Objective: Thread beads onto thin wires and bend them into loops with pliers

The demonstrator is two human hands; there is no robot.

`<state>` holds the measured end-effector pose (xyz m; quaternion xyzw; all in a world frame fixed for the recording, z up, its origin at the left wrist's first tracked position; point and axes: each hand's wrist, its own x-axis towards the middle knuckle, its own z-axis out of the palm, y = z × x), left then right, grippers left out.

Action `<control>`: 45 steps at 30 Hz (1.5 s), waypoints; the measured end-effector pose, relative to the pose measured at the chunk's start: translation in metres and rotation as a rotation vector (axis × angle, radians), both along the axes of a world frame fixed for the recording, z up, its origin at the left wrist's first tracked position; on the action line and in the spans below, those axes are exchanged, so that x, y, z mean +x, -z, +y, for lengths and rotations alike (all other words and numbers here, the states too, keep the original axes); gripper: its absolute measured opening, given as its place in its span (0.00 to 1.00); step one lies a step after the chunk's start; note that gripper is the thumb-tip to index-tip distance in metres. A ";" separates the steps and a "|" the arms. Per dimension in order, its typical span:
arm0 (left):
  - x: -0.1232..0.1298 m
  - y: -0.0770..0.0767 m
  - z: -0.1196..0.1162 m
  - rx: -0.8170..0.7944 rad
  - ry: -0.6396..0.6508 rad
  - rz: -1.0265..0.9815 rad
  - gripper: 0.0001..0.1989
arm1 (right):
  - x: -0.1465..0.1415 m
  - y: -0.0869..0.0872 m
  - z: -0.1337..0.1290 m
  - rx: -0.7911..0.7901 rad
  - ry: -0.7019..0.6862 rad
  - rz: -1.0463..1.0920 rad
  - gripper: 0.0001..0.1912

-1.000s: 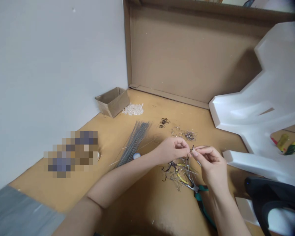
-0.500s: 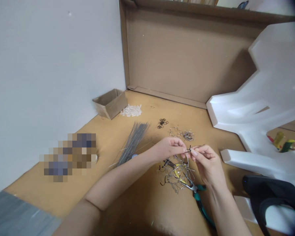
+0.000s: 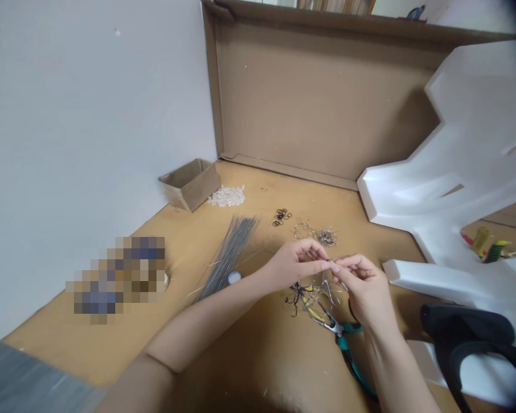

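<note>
My left hand (image 3: 298, 264) and my right hand (image 3: 361, 281) meet fingertip to fingertip over the table. Both are closed in a pinch on a thin wire with a dark piece at its end, mostly hidden by the fingers. Just below them lies a tangle of bent silver wires (image 3: 327, 295), some with black curled ends (image 3: 296, 304). Teal-handled pliers (image 3: 346, 350) rest against this tangle, under my right wrist, and a yellow-handled tool (image 3: 313, 312) lies partly beneath the wires.
A bundle of straight grey wires (image 3: 230, 252) lies left, beside a round white cap (image 3: 234, 277). Farther back are black rings (image 3: 280, 217), a wire heap (image 3: 327, 237), clear small pieces (image 3: 227, 196) and a cardboard box (image 3: 191, 186). White foam (image 3: 395, 198) and a black object (image 3: 466, 324) stand right.
My fingertips have come closer together and now cover the black-ended wire that showed between them. The wires below have shifted, with black ends gathered to the left. The view has moved slightly.
</note>
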<state>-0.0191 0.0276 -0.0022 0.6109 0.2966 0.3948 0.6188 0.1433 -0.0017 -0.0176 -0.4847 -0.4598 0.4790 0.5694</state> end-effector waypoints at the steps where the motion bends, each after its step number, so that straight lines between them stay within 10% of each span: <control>1: 0.000 0.001 0.000 0.023 -0.016 0.015 0.09 | 0.000 -0.001 -0.001 -0.009 0.002 -0.014 0.07; 19: 0.001 -0.001 0.000 0.338 -0.195 0.091 0.04 | 0.000 -0.009 -0.005 0.005 0.032 -0.108 0.07; 34: -0.011 0.006 0.022 0.097 -0.415 -0.041 0.05 | 0.032 -0.016 0.000 0.017 0.208 -0.370 0.09; 40: -0.003 -0.002 0.001 0.158 0.007 -0.180 0.04 | 0.025 -0.016 -0.004 -0.012 -0.015 -0.471 0.08; 45: -0.001 -0.004 -0.007 0.232 0.038 0.171 0.04 | 0.020 -0.018 -0.013 0.022 -0.047 -0.463 0.07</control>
